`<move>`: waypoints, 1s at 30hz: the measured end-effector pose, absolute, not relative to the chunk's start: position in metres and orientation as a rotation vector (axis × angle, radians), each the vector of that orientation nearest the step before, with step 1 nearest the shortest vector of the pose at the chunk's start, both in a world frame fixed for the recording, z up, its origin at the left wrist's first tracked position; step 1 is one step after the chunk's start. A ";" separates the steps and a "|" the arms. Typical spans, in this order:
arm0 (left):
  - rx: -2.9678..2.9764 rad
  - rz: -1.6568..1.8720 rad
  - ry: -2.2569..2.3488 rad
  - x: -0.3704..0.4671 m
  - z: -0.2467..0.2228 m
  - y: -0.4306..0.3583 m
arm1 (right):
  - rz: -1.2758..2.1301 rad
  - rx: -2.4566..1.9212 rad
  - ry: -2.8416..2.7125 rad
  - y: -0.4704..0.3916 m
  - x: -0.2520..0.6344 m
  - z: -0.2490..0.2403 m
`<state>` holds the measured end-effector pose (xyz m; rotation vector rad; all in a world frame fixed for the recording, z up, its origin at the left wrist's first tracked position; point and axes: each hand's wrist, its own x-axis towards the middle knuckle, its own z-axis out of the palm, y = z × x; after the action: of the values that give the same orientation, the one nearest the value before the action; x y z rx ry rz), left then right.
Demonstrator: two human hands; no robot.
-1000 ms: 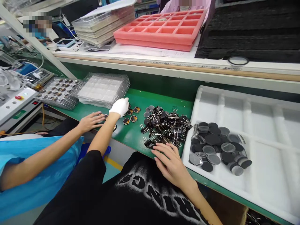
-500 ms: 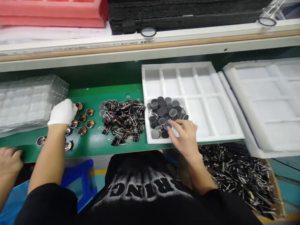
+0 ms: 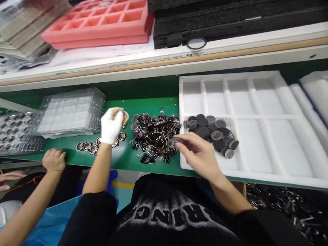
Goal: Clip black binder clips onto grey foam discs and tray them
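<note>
My left hand [image 3: 112, 127], in a white glove, is closed on the edge of a round glassy piece [image 3: 125, 117] with orange reflections, at the back of a group of similar round pieces. Those pieces [image 3: 121, 136] are rimmed by dark clips and lie partly hidden under my left wrist. My bare right hand [image 3: 200, 153] pinches a dark round disc [image 3: 173, 142], perhaps more than one, between thumb and fingers. It hovers between a heap of black binder clips [image 3: 153, 136] and a pile of grey and clear discs [image 3: 217, 135] in a white foam tray [image 3: 279, 143].
Stacked clear plastic trays [image 3: 69, 112] stand at the left. A co-worker's hand [image 3: 54, 160] rests on the bench edge beside me. Pink foam trays [image 3: 97, 37] and a rimmed round filter [image 3: 196, 43] sit on the shelf. More binder clips [image 3: 282, 205] lie below, at right.
My right hand has lifted from the disc pile and moved left with a disc in its fingers. My left hand now grips a round piece. The view has turned left.
</note>
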<state>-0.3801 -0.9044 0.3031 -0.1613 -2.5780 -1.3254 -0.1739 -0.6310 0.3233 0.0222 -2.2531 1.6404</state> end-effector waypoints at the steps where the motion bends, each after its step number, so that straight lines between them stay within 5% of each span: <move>1: -0.251 -1.412 -2.542 -0.364 0.308 -0.895 | 1.742 0.023 -2.200 -0.651 -0.184 0.326; 6: -0.494 -1.812 -2.460 -0.305 0.320 -0.865 | 1.989 -0.170 -1.979 -0.714 -0.218 0.321; 11: -0.850 -2.090 -2.468 -0.277 0.311 -0.873 | 1.714 -0.192 -2.120 -0.712 -0.209 0.306; 19: -1.153 -1.375 -2.525 -0.259 0.303 -0.859 | 1.995 -0.171 -2.070 -0.692 -0.171 0.298; 30: -1.394 -1.293 -2.731 -0.263 0.331 -0.822 | 2.142 -0.222 -1.959 -0.647 -0.152 0.292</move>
<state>-0.2634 -0.8218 0.3312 -1.3935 -2.7308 -1.2930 -0.1518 -0.6467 0.2925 -0.2215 -1.9590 2.1424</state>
